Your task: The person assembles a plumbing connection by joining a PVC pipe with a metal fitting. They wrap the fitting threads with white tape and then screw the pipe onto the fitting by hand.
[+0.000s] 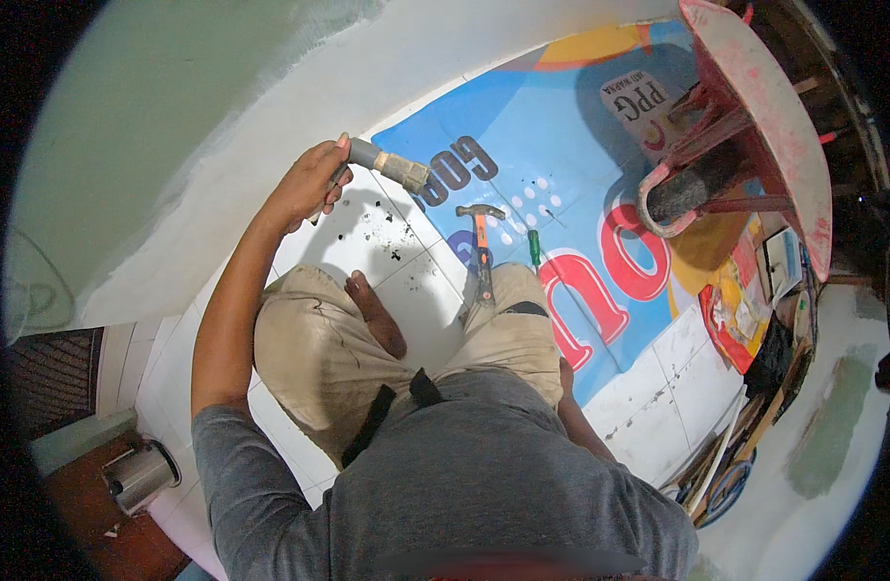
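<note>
My left hand [314, 184] is raised at the left, closed around a grey pipe piece [364, 153] with a tan, brass-like fitting at its far end. A thin dark piece pokes out below the fingers; its kind is unclear. In front of my right thigh lies a claw hammer [482, 247] with an orange and black handle. Beside the hammer head is a small green-handled tool [534, 248], probably a screwdriver. My right arm goes down beside my right thigh, and its hand does not show.
A blue printed banner [571, 271] covers part of the white tiled floor. On it, at right, an upturned wheelbarrow [754, 126] rests. Dark crumbs [396, 254] dot the tiles. A metal mug [143, 476] is at lower left; wood scraps and a coiled hose [727, 489] lie at lower right.
</note>
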The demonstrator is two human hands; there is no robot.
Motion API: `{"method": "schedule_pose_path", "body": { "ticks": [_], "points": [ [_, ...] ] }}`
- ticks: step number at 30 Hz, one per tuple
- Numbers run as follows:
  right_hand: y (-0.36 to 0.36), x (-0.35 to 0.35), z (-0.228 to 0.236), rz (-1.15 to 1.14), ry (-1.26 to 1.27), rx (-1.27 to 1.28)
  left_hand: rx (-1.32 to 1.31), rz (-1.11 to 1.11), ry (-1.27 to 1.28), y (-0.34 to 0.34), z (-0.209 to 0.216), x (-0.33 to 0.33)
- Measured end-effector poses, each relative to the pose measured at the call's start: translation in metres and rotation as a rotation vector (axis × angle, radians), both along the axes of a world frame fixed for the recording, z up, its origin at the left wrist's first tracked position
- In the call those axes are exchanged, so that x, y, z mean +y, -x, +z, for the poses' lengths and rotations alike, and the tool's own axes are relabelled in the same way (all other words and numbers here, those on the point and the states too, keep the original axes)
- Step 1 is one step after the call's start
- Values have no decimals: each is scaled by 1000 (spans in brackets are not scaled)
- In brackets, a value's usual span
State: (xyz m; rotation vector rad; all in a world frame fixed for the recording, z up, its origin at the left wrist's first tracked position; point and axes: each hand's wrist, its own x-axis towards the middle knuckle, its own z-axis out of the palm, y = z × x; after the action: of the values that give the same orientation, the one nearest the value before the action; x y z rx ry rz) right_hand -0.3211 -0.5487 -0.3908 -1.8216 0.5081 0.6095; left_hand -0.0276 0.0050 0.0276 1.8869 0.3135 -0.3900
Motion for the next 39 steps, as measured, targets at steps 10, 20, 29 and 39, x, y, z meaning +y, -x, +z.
{"method": "schedule_pose_path", "body": {
  "ticks": [10, 20, 29, 39],
  "points": [
    [32, 12, -37, 143, 1062, 150, -161, -78, -253, 13, 16, -9],
    [34, 24, 33, 229, 925, 77, -3, 81, 20, 68, 9, -67],
    [25, 21, 28, 218, 942, 52, -197, 48, -180, 62, 20, -95],
    [26, 7, -11, 323, 993, 147, -165, -57, -331, -2, -4, -107]
  ]
}}
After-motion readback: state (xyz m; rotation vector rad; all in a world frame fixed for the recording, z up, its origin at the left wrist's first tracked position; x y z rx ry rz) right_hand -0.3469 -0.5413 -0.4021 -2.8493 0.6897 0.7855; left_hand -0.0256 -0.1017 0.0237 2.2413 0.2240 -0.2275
